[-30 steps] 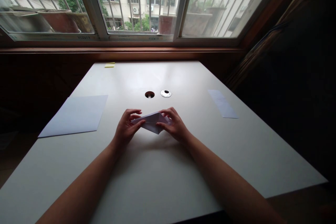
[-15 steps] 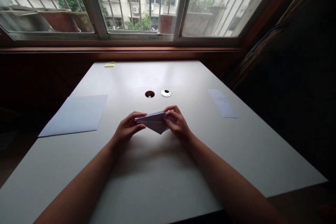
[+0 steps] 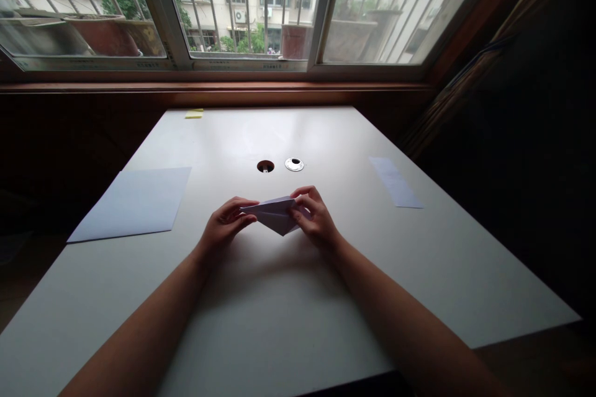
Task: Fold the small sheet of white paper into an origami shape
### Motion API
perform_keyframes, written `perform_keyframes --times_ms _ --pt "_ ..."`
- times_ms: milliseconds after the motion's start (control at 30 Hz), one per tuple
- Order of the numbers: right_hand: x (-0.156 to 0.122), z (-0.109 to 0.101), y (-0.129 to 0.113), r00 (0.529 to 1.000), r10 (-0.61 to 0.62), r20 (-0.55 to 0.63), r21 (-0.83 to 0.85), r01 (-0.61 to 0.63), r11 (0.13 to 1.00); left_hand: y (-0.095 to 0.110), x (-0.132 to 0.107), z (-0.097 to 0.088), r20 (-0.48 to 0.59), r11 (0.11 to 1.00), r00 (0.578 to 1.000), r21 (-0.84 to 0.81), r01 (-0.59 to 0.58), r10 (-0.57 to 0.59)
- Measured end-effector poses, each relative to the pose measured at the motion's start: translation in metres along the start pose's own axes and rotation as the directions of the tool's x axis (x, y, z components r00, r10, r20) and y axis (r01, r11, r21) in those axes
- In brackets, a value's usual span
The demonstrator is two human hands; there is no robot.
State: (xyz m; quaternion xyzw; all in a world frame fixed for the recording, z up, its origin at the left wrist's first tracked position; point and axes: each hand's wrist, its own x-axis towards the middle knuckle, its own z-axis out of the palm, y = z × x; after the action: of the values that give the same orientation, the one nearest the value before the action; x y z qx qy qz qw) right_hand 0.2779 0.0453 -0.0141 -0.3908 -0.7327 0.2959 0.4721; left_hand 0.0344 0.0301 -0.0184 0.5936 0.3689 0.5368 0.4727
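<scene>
Folded paper (image 3: 274, 214) slightly rightward, in right hand (image 3: 318, 218)

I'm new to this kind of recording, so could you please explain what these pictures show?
Of course. There is no machine here: a person works with two bare hands. Every picture comes from one camera worn on the head, looking forward and down.

The right hand pinches a folded piece of paper. The left hand is at its pointed end; how firmly it grips is hard to tell.

On the white table lie white paper to the left, a paper strip to the right and a small yellow item at the far edge. Beyond the hands are a round hole and a round disc.
</scene>
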Motion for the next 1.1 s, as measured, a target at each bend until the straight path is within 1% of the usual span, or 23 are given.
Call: perform_keyframes --times_ms 133,267,367,500,600,667,767,933,1100 --pt "-0.001 0.001 -0.001 1.0 -0.008 0.002 -0.022 0.008 1.0 0.002 0.0 0.001 -0.016 1.0 1.0 0.002 -0.011 0.011" --pt "-0.001 0.001 -0.001 1.0 -0.026 0.009 -0.005 0.026 1.0 0.002 -0.001 0.001 -0.022 1.0 0.999 -0.003 0.024 -0.024" --pt "-0.002 0.001 -0.002 0.999 -0.036 0.01 -0.006 0.036 0.999 -0.002 0.0 0.0 -0.067 0.997 0.995 -0.023 0.068 -0.07" --pt "-0.003 0.002 -0.002 0.999 -0.037 0.013 -0.038 0.037 0.999 -0.007 0.0 -0.002 -0.143 0.994 0.985 -0.06 0.087 -0.095" --pt "-0.003 0.002 0.0 0.999 -0.046 0.018 -0.062 0.047 0.997 -0.009 0.001 -0.002 -0.164 0.993 0.98 -0.054 0.104 -0.111" --pt "-0.003 0.002 0.0 0.997 -0.075 0.007 -0.073 0.075 0.994 -0.008 0.001 -0.002 -0.174 0.993 0.978 -0.049 0.107 -0.113" --pt "-0.002 0.003 -0.001 0.993 -0.116 -0.015 -0.088 0.114 0.99 -0.005 0.001 -0.001 -0.174 0.994 0.979 -0.042 0.098 -0.103" --pt "-0.003 0.003 -0.003 0.988 -0.138 -0.062 -0.107 0.131 0.986 0.0 0.001 0.0 -0.158 0.999 0.987 -0.02 0.036 -0.038" --pt "-0.001 0.002 -0.006 0.955 -0.286 -0.076 -0.172 0.27 0.947 0.002 0.001 0.002 -0.163 0.999 0.986 0.015 -0.04 0.042"
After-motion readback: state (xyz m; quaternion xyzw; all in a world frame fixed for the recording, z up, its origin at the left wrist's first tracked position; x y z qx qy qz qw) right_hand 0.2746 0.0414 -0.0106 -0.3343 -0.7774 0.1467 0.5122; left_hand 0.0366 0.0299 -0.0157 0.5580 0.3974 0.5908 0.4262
